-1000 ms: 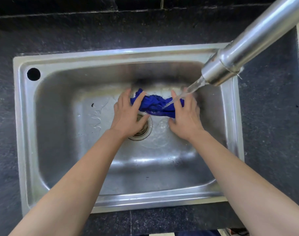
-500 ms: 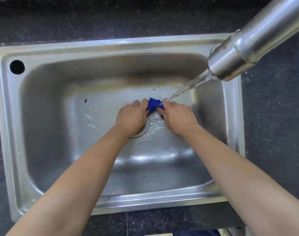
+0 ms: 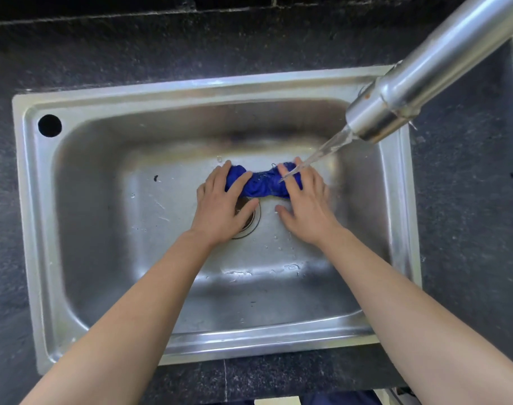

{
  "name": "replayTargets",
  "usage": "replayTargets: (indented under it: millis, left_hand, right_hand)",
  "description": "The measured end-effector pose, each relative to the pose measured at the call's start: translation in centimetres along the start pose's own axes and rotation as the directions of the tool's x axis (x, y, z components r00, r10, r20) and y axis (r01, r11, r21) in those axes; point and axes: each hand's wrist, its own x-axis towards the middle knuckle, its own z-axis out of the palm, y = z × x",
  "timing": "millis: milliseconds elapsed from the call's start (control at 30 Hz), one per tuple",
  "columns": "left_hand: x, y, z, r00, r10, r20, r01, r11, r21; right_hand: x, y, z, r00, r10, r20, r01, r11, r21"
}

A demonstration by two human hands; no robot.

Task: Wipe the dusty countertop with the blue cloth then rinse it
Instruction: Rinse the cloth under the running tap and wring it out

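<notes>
A blue cloth (image 3: 261, 187), bunched into a twisted roll, is pressed to the floor of a stainless-steel sink (image 3: 191, 86) just behind the drain (image 3: 253, 223), while water (image 3: 325, 152) from a steel tap spout (image 3: 395, 103) falls on its right end. The left hand (image 3: 221, 207) is laid over the roll's left end and the right hand (image 3: 306, 209) over its right end. The fingers (image 3: 307, 176) of both are seen fairly straight and spread, pressing down rather than wrapped round, with the thumbs splayed on the near side. The rinse is judged to be under way, with the dark stone surface (image 3: 468, 244) around the sink left behind. The step would be done best if the roll were opened out and turned under the stream, so that every fold is flushed, and then squeezed over the drain until the runoff looks clear. Splashing is likely to be kept down if the cloth is held low in the basin. No brand, label or writing can be read.
</notes>
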Motion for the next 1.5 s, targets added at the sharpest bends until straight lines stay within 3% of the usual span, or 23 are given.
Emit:
replayTargets:
  millis: [200,400,533,633,733,833,967,1067,1167,1267,1367,1500]
  left_hand:
    - [0.5,2.7,2.4,0.982,-0.149,-0.116,0.113,0.956,-0.272]
    - [0.2,4.5,0.4,0.994,-0.099,-0.036,0.073,0.891,-0.449]
    - [0.3,4.9,-1.6,0.966,-0.220,-0.134,0.108,0.818,-0.566]
    - [0.4,2.9,-2.0,0.966,-0.228,-0.124,0.157,0.895,-0.418]
    - [0.4,1.5,-1.6,0.980,-0.181,-0.083,0.163,0.968,-0.190]
    - [0.5,1.5,-0.2,0.994,-0.099,0.051,0.102,0.993,-0.051]
    - [0.5,1.5,1.3,0.999,-0.023,-0.022,0.025,0.997,0.078]
    - [1.3,1.5,0.7,0.997,-0.045,0.064,0.038,0.992,0.118]
    - [1.3,2.0,0.0,0.990,-0.032,0.136,0.016,0.993,0.115]
    - [0.6,2.9,-0.5,0.994,-0.032,0.103,0.025,0.997,0.071]
    - [0.4,4.0,-1.1,0.986,-0.136,0.099,0.137,0.991,0.000]
    - [0.4,3.6,-1.7,0.946,-0.297,0.126,0.321,0.911,-0.259]
  right_hand:
    - [-0.2,-1.4,0.9,0.996,-0.092,-0.017,0.093,0.975,0.200]
    - [-1.2,-1.0,-1.5,0.999,0.038,-0.019,-0.032,0.965,0.262]
    - [-1.8,-1.2,-2.4,0.986,0.088,-0.139,-0.032,0.931,0.365]
    - [-1.4,-0.8,-2.3,0.976,0.147,-0.159,-0.110,0.969,0.220]
    - [-0.4,-1.1,-1.7,0.985,0.161,-0.065,-0.146,0.971,0.188]
    - [0.5,-2.0,0.2,0.997,0.063,0.054,-0.066,0.996,0.064]
    - [0.8,-2.1,1.4,0.999,-0.030,-0.017,0.030,0.999,0.038]
    - [0.9,-1.3,0.5,0.999,-0.013,0.030,0.014,1.000,-0.027]
    - [0.6,-1.7,-1.1,0.996,0.064,0.056,-0.065,0.998,0.022]
    - [-0.1,-2.5,-2.5,0.983,0.166,0.075,-0.171,0.983,0.073]
    - [-1.1,-2.5,-3.2,0.963,0.270,0.013,-0.270,0.954,0.133]
    - [-1.6,-1.5,-3.0,0.900,0.423,-0.100,-0.340,0.828,0.445]
